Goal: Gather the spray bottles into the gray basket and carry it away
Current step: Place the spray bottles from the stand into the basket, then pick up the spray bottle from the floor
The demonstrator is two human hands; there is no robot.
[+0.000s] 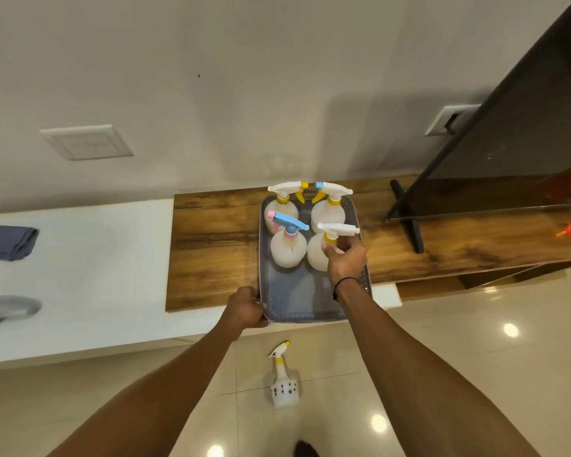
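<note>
A gray basket [297,301] sits on a wooden counter [211,245] and holds four white spray bottles. The right hand [345,255] grips the neck of the near-right bottle [323,249], just below its white trigger. The left hand [248,308] holds the basket's near-left corner. A blue-and-pink-topped bottle [285,242] stands beside the gripped one. A fifth bottle [284,380] is on the tiled floor [459,357], seemingly upright.
</note>
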